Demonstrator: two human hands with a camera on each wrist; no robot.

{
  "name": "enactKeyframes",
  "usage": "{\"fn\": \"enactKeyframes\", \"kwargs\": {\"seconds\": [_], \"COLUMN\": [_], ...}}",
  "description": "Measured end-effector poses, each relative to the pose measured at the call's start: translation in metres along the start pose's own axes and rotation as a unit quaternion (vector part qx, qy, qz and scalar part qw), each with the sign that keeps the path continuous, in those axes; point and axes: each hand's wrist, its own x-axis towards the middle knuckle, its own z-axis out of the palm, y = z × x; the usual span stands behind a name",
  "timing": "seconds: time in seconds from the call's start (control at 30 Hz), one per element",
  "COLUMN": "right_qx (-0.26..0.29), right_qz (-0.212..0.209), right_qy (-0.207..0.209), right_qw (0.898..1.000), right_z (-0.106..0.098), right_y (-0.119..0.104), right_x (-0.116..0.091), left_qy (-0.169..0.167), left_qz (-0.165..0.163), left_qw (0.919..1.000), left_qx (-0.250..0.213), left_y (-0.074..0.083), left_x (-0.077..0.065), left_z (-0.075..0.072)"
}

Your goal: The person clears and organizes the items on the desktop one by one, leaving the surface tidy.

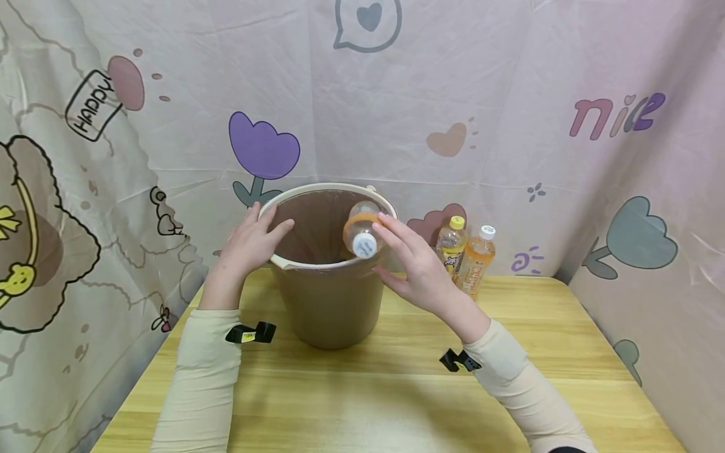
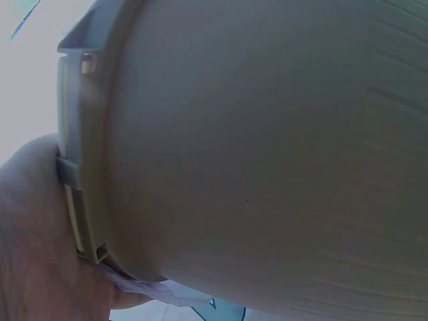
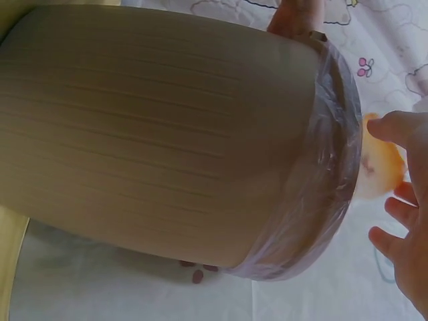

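Observation:
A brown trash bin with a cream rim and a clear liner stands upright on the table. My left hand rests on the rim's left side, fingers spread and thumb reaching over the opening. Over the right part of the mouth is a clear plastic bottle with an orange band, its white cap facing me. My right hand is beside this bottle, fingers extended, fingertips right at its side and thumb apart below. In the right wrist view, the orange part of the bottle shows past the rim, between spread thumb and fingers.
To the right of the bin stand two more bottles, one with a yellow cap and one orange with a white cap. They are close together near the back edge of the wooden table. A printed curtain hangs behind.

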Motion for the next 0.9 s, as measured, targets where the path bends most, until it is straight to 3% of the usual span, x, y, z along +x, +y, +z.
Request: {"fn": "enactKeyframes", "kwargs": {"seconds": [0.53,0.9], "right_qx": [-0.015,-0.031], "right_qz": [-0.001,0.008], "right_qy": [0.004,0.021], "right_qw": [1.000,0.999], "right_z": [-0.001,-0.005], "right_y": [0.002,0.009], "right_x": [-0.008,-0.025], "left_qy": [0.003,0.005], "left_qz": [0.002,0.003], "left_qw": [1.0000,0.9999], "left_qx": [0.007,0.010], "left_y": [0.000,-0.001], "left_x": [0.001,0.002], "left_z": [0.000,0.000]}}
